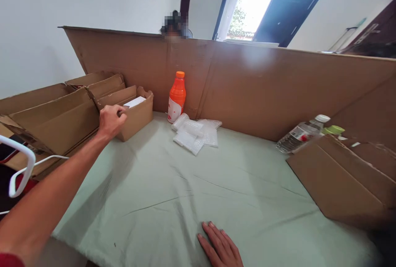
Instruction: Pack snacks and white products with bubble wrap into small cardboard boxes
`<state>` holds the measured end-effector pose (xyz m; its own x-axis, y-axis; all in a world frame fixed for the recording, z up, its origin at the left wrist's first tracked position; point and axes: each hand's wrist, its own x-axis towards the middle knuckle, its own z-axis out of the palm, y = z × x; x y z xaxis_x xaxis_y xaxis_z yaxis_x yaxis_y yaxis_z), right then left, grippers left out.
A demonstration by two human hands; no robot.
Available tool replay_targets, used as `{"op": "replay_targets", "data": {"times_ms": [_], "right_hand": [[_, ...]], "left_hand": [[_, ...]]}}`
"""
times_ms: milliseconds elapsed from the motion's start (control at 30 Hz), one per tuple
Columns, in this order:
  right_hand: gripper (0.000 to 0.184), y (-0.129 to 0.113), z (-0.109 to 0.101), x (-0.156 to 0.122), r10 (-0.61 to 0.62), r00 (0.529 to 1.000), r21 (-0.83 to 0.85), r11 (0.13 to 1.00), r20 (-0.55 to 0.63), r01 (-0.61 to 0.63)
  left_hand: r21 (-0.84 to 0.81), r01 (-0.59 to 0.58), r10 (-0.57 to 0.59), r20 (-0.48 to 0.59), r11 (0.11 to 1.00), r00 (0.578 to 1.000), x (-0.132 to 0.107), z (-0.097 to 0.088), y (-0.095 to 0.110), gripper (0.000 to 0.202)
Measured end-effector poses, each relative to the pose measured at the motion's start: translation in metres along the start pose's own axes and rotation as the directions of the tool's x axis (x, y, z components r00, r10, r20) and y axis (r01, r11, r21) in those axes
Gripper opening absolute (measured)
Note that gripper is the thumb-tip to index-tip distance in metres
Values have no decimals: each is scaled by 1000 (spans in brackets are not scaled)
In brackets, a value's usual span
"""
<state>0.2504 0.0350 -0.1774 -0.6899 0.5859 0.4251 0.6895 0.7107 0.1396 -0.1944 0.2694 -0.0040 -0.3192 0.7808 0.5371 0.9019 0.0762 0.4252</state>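
Judged to be at a reaching step, with the left hand (111, 119) at the small box (138, 117), towards the back left of the bench (241, 180). Curled in the left grip; cannot tell whether around anything. Laid flat with the right hand (220, 248), grasping nothing. Likely to call next for care against nudging the box.

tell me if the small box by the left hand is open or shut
Open: a white item shows inside the small box, within its rim.
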Motion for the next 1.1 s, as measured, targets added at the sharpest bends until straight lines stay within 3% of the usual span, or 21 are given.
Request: {"op": "replay_targets", "data": {"times_ms": [100,200,300,400,467,567,633,733,867,967,1100], "right_hand": [[48,-4,-3,1,83,996,135,988,-27,-78],[41,-8,-6,-2,172,983,296,944,-68,-145],[37,-11,-14,-2,306,951,462,850,-40,-254],[28,-9,-28,3,452,892,628,685,33,-370],[26,-5,-39,10,543,834,708,552,97,-441],[29,7,-53,29,636,739,729,393,224,-560],[35,15,-59,47,647,701,707,343,299,-618],[45,20,-57,77,593,711,702,317,378,-638],[62,11,-44,114,470,762,734,296,445,-611],[71,0,-38,135,385,805,759,307,452,-574],[74,-10,-34,154,325,842,784,328,430,-527]], "left_hand": [[-66,-151,149,-37,986,988,-57,-20,-1,16],[-212,-390,373,-119,896,920,-106,-46,-3,13],[-358,-452,453,-88,817,887,-143,-75,-1,8],[-428,-362,390,-24,828,920,-176,-98,4,7],[-451,-266,264,-69,852,962,-196,-103,7,10],[-600,-132,41,-162,789,986,-220,-93,9,55],[-697,-40,-60,-119,716,991,-232,-79,8,83],[-762,190,-216,67,620,974,-241,-57,6,91],[-745,470,-347,333,474,877,-247,-37,0,91],[-701,546,-366,411,458,835,-250,-31,-7,85],[-677,519,-354,382,521,854,-248,-27,-15,75]]}}
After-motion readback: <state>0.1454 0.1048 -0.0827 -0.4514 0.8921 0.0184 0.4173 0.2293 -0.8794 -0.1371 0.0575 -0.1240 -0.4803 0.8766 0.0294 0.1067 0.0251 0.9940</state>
